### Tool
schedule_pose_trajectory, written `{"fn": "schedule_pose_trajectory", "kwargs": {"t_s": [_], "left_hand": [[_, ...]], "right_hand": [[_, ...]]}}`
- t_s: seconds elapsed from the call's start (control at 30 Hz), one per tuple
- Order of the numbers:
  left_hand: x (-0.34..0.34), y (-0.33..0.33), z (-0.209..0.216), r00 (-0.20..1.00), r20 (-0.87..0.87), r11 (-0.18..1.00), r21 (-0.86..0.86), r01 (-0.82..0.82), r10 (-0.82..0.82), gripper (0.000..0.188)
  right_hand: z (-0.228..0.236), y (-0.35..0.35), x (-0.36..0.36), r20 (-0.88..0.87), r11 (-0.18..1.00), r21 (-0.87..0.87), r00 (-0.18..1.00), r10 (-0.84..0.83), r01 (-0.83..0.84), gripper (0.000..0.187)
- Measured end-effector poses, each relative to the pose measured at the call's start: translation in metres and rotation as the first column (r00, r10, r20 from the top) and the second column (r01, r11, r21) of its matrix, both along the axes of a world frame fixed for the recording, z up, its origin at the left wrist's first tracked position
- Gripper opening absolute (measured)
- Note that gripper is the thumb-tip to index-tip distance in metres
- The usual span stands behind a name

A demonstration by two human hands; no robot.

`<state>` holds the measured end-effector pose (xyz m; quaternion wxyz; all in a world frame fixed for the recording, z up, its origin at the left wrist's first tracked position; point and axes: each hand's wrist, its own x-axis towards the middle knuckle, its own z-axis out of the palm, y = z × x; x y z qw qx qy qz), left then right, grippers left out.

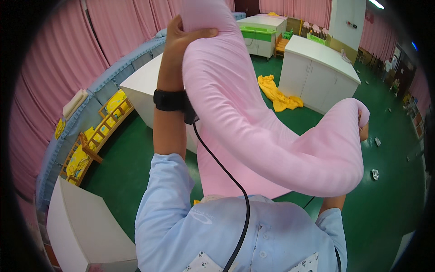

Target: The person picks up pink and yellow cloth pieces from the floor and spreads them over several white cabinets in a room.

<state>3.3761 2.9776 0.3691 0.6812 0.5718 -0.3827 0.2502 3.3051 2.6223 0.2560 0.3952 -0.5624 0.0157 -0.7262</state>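
A large piece of pink cloth (253,136), smooth and stretchy-looking, is held up in front of my chest in thick rolled folds. High on the left, my left hand (192,34) grips it, thumb lying across the front and the other fingers mostly hidden. At the far right end, my right hand (364,127) is mostly covered by the cloth, which wraps over it; a few bent fingers show at the edge. Between the hands the cloth sags in a deep curve, and a flatter part hangs behind it. A black band (170,100) circles my left wrist.
A yellow cloth (278,94) lies on the green floor by a white cabinet (312,72). Small wooden beds (97,136) with yellow bedding line the left, near pink curtains (59,68). A black cable (226,170) runs down my front. Several small silvery objects dot the floor.
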Motion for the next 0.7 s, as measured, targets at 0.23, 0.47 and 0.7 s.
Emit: {"fn": "schedule_pose_trajectory", "kwargs": {"t_s": [0.23,0.47,0.7], "left_hand": [[0.118,0.185,-0.045,0.986,-0.044,0.987,-0.004,-0.159,0.158,0.034],[0.286,0.438,-0.259,0.811,-0.402,0.904,0.153,-0.398,0.425,0.040],[0.346,0.548,-0.395,0.617,-0.766,0.963,0.010,-0.268,0.180,0.048]], "right_hand": [[-0.028,0.103,0.106,-0.027,0.997,-0.041,0.998,-0.064,0.063,0.017],[-0.168,0.256,0.229,-0.498,0.992,-0.083,0.858,-0.128,0.100,0.020],[-0.255,0.353,0.253,-0.727,0.998,0.047,0.687,0.010,0.035,0.019]]}}
